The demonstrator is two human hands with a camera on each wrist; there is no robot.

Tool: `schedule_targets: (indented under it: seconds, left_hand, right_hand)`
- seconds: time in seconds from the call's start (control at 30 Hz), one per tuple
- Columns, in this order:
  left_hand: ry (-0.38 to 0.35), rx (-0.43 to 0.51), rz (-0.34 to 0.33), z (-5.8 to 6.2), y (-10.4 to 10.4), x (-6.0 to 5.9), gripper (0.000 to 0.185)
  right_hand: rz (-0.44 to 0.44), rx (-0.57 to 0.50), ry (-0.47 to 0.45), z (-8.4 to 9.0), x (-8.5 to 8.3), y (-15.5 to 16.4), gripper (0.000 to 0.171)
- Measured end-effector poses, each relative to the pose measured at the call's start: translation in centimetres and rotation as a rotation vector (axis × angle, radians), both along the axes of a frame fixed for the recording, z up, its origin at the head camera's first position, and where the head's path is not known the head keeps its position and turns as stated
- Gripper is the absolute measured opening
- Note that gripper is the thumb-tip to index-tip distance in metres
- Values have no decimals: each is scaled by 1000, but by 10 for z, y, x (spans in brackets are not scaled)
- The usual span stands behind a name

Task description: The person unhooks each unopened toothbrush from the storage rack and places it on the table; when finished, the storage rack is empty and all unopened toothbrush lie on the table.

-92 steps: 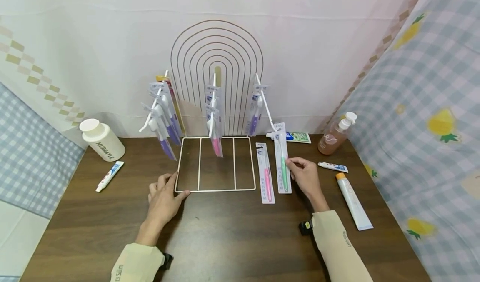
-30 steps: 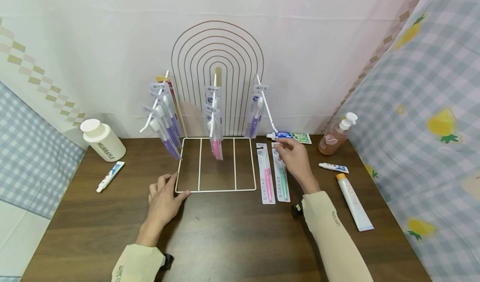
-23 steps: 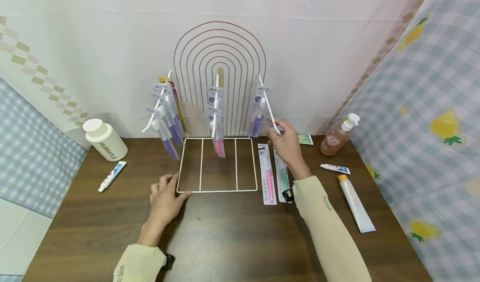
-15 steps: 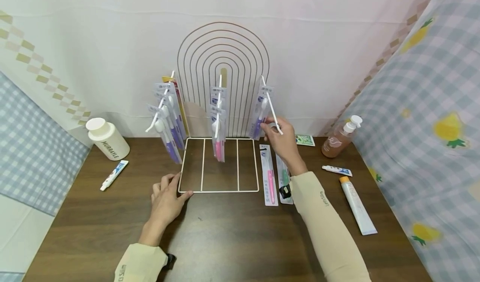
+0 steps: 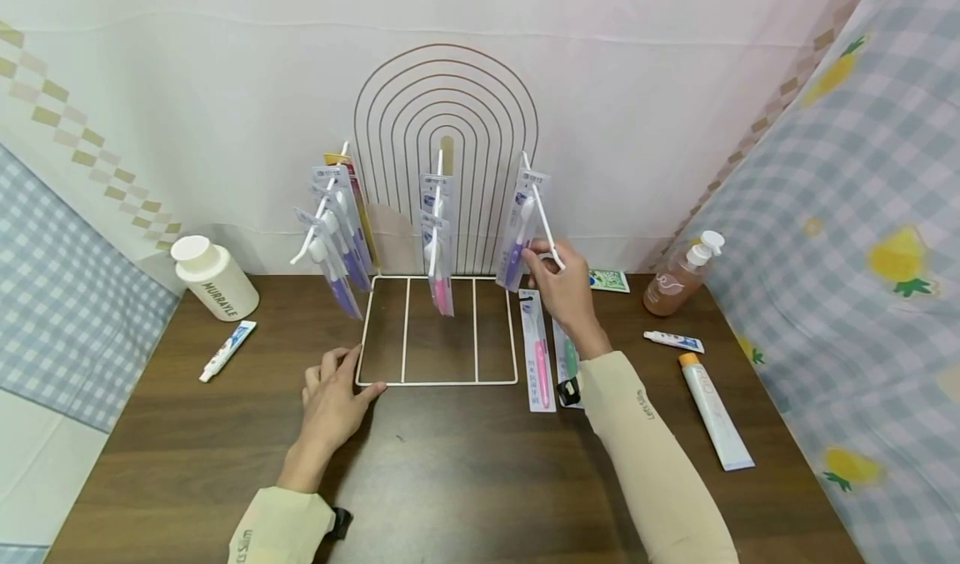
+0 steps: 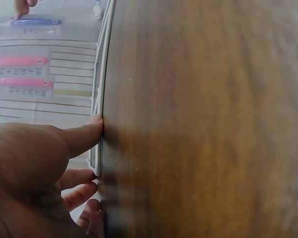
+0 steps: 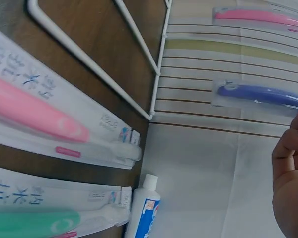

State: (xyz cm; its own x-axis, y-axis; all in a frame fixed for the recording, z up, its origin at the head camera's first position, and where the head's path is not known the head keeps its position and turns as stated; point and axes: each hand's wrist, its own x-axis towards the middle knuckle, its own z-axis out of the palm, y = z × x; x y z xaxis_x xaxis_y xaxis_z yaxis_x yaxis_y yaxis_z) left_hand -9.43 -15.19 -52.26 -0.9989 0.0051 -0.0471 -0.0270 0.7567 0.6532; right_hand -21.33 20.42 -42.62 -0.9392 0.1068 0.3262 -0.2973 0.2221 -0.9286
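Note:
My left hand (image 5: 330, 401) holds the front left corner of a white wire display rack (image 5: 438, 383), thumb on the front bar and fingers at the side, as the left wrist view shows. With thumb and fingers, my right hand (image 5: 564, 289) pinches the edge of a packaged purple toothbrush (image 5: 516, 252) hanging from the right hook. Its handle (image 7: 260, 94) shows clearly in the right wrist view. Packaged pink toothbrushes (image 5: 442, 293) hang from the middle hook, several purple ones (image 5: 342, 293) from the left. A pink toothbrush pack (image 5: 540, 364) and a green one (image 5: 572, 354) lie beside the rack.
A toothpaste tube (image 5: 609, 281) lies behind my right hand. Farther right are a pump bottle (image 5: 671, 281), a small tube (image 5: 675, 341) and an orange-capped tube (image 5: 716, 414). A white bottle (image 5: 217, 281) and a small tube (image 5: 227, 351) lie left.
My right hand has let go of the green toothbrush pack on the table, moved up and left behind the hook tip, and taken the purple toothbrush, which now tilts slightly. My left hand stays put.

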Motion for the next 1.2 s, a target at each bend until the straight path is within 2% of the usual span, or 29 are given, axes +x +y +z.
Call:
schedule_targets:
  seconds: [0.2,0.43,0.6,0.77,0.97,1.2]
  left_hand:
    - [-24,-3,-2,3,1,0,79]
    - [-12,-9,4,7,3,2,79]
    - [6,-11,-5,5,1,2,80]
    - [-10,-11,-7,8,3,3,80]
    - [-73,-6,-5,15,6,2,81]
    - [-33,8,-10,5,2,1,79]
  right_hand:
    - [-39,-21,70,-5,8,4,19]
    - [-152,-62,120,-2,16,11,16]
    - [-155,-75,121,-4,23,28,16]
    - [-132,-51,50,-20,38,59,18]
    - [-144,3,-64,-40,64,99,19]
    - [-121,127,-252,-53,81,126,25]
